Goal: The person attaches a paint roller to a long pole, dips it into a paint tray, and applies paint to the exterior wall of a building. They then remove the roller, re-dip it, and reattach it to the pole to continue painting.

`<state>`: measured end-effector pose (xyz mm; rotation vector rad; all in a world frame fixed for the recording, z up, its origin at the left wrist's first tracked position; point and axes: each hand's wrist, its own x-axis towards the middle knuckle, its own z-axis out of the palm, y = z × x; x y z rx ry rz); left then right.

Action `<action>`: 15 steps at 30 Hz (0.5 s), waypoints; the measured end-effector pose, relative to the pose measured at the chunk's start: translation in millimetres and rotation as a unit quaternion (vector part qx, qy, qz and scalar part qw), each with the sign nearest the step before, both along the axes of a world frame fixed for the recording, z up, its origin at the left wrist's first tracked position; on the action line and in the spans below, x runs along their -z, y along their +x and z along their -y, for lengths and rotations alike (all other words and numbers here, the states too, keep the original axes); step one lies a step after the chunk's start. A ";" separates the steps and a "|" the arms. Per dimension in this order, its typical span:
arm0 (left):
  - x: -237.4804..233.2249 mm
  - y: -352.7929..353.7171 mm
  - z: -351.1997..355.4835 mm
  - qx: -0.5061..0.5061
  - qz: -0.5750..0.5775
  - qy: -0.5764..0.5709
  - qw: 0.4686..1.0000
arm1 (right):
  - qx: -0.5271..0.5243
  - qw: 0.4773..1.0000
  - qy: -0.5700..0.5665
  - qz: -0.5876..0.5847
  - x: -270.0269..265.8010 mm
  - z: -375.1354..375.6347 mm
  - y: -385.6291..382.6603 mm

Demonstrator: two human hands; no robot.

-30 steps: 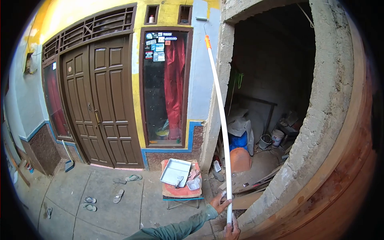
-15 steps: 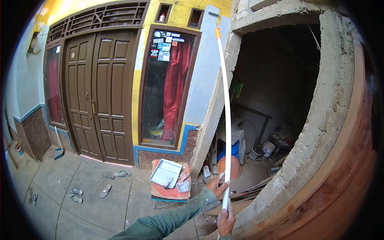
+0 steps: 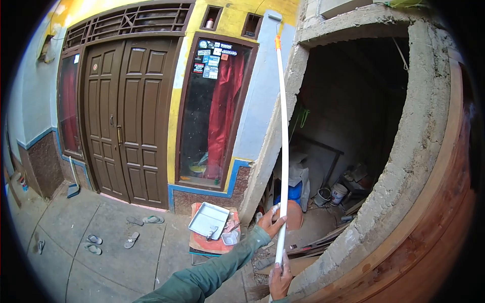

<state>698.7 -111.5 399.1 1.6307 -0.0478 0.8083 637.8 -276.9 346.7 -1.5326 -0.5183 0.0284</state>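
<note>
A paint roller (image 3: 275, 16) with grey paint on it rests high on the wall, at the border of fresh light blue-grey paint and yellow. It is fixed by an orange-and-yellow socket to a long white pole (image 3: 284, 136) that bends slightly. My left hand (image 3: 272, 222), in a green sleeve, is closed round the pole at its lower part. Below it, my right hand (image 3: 280, 281) wraps the pole near its bottom end. Down to the left, a white paint tray (image 3: 208, 220) lies on a small stool, with a smaller white tub (image 3: 231, 238) and a brush-like tool beside it.
A brown double door (image 3: 121, 121) and a window (image 3: 214, 111) with a red curtain stand to the left. Right of the pole gapes a rough concrete opening (image 3: 429, 101) with buckets and clutter inside. Several sandals (image 3: 132, 240) and a blue dustpan (image 3: 74, 190) lie on the paving.
The view has shifted slightly. My left hand sits a little higher in view with the pole, and the roller appears slightly further right on the wall. Both hands keep their hold.
</note>
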 end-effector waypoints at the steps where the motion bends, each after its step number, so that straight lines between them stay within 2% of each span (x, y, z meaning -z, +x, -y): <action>1: 12.5 0.8 1.8 -0.013 0.001 0.014 1.000 | 0.022 0.995 -0.031 0.096 12.8 7.1 1.1; 2: 23.6 2.2 2.6 -0.025 0.001 0.027 0.999 | 0.044 0.979 -0.062 0.191 29.1 16.0 2.2; 3: 25.8 -3.7 4.2 -0.014 -0.035 0.027 0.999 | 0.044 0.979 -0.062 0.190 61.4 24.7 9.8; 5: 44.7 -2.7 6.1 -0.015 -0.048 0.031 0.998 | 0.117 0.928 -0.249 0.251 130.8 37.0 30.0; 6: 45.8 -5.2 6.7 -0.015 -0.060 0.035 0.997 | 0.118 0.929 -0.248 0.249 134.6 39.2 25.9; 8: 48.2 -11.5 9.4 -0.011 -0.077 0.039 0.996 | 0.108 0.972 -0.169 0.120 142.7 46.1 12.6; 9: 51.1 -13.0 11.2 0.003 -0.086 0.024 0.996 | 0.109 0.972 -0.170 0.118 137.1 49.4 3.7; 11: 57.2 -18.2 17.2 0.020 -0.098 0.010 0.995 | 0.109 0.974 -0.195 0.037 118.1 55.0 -15.1; 12: 60.4 -21.7 21.5 0.016 -0.094 0.014 0.995 | 0.111 0.974 -0.194 0.036 111.0 55.6 -20.8; 14: 71.8 -24.1 27.4 0.014 -0.091 0.019 0.996 | 0.118 0.974 -0.130 0.139 101.2 55.9 -29.7; 15: 76.6 -25.5 30.3 0.027 -0.092 0.013 0.995 | 0.119 0.974 -0.130 0.139 102.0 57.7 -33.4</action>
